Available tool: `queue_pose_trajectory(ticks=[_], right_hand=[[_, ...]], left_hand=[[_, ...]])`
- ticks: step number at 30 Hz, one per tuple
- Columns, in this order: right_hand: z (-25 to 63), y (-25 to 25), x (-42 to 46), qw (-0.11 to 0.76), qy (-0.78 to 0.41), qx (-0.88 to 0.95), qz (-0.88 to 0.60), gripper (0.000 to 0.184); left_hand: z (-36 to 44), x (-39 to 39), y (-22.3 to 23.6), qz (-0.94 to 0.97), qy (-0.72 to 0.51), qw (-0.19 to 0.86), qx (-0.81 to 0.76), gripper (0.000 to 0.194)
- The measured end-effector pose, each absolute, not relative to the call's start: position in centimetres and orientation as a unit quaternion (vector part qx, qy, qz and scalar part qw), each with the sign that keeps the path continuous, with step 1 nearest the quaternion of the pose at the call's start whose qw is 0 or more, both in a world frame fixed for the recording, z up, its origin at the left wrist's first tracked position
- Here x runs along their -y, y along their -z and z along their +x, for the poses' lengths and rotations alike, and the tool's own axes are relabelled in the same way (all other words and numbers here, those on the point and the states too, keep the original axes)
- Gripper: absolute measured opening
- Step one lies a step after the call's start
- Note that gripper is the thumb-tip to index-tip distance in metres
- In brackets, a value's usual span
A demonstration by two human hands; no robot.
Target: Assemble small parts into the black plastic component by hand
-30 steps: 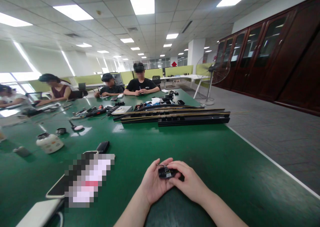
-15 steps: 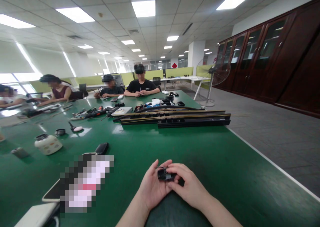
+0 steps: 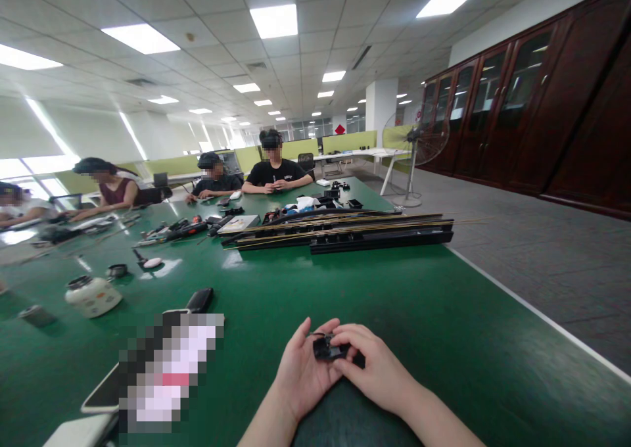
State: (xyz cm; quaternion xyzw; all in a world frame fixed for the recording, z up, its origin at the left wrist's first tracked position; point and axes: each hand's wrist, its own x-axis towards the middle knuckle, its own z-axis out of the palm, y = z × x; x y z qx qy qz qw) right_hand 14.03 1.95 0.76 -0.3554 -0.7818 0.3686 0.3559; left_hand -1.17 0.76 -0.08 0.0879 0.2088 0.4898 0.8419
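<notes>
A small black plastic part (image 3: pixel 324 348), with a thin dark wire-like bit at its top edge, is held between my two hands above the near side of the green table. My left hand (image 3: pixel 302 376) is turned palm up, cradling the part on its fingers while the thumb points up and away. From the right, my right hand (image 3: pixel 371 365) grips the part's right end between thumb and fingertips. Those fingers cover some of the part, so its exact kind cannot be made out.
Black rails with thin yellowish rods (image 3: pixel 382 240) lie across the green table (image 3: pixel 394 289). At left are a pixelated-screen device (image 3: pixel 170 368), a black object (image 3: pixel 200 300), a pale jar (image 3: pixel 93 297) and a grey cylinder (image 3: pixel 37 315). Tools (image 3: pixel 172 231) lie farther back; several people sit beyond.
The camera view has shifted slightly, so the scene sits a little lower and farther left. Both hands keep the black part in almost the same pose.
</notes>
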Motion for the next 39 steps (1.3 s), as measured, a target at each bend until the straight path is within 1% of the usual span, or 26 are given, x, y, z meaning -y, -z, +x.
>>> queue_pose_trajectory(ticks=[9, 16, 24, 30, 36, 39], right_hand=[[14.13, -0.59, -2.0, 0.34, -0.364, 0.792, -0.352, 0.024], [14.1, -0.65, -1.98, 0.331, -0.368, 0.792, -0.358, 0.026], [13.97, -0.7, -2.13, 0.381, -0.363, 0.775, -0.35, 0.019], [14.08, -0.7, -2.24, 0.409, -0.369, 0.751, -0.364, 0.02], [14.25, -0.45, -2.43, 0.426, -0.405, 0.703, -0.4, 0.018], [14.26, 0.02, -2.77, 0.448, -0.43, 0.67, -0.406, 0.022]], left_hand=[[-0.94, -0.97, 0.32, 0.081, -0.496, 0.826, -0.255, 0.031], [-1.01, -1.0, 0.49, 0.085, -0.491, 0.826, -0.265, 0.029], [-1.01, -1.03, 0.76, 0.112, -0.487, 0.836, -0.228, 0.03], [-1.04, -0.97, 0.75, 0.108, -0.49, 0.83, -0.243, 0.032], [-1.16, -0.91, 0.83, 0.099, -0.489, 0.828, -0.257, 0.032], [-1.17, -0.91, 0.84, 0.094, -0.49, 0.826, -0.261, 0.03]])
